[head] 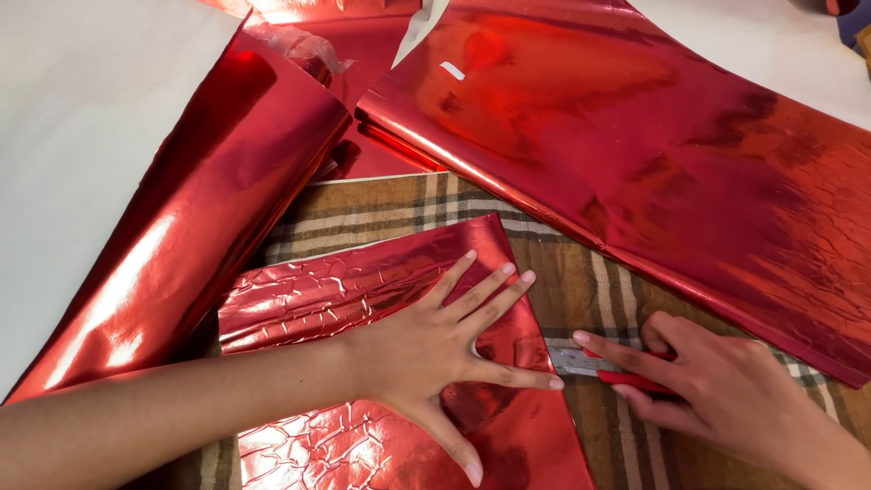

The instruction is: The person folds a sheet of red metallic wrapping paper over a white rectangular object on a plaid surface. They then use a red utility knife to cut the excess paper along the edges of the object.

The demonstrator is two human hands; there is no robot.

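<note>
My left hand (435,349) lies flat with fingers spread on a crinkled sheet of shiny red foil paper (363,290), pressing it down onto a brown plaid cloth (581,281). My right hand (726,390) grips a red utility knife (626,374) whose metal blade (572,361) points left at the sheet's right edge, close to my left index fingertip.
A large folded red foil sheet (653,136) lies at the upper right. Another long folded red foil sheet (209,209) runs diagonally at the left. White paper (82,136) covers the far left, and a torn strip of tape (308,45) sits near the top.
</note>
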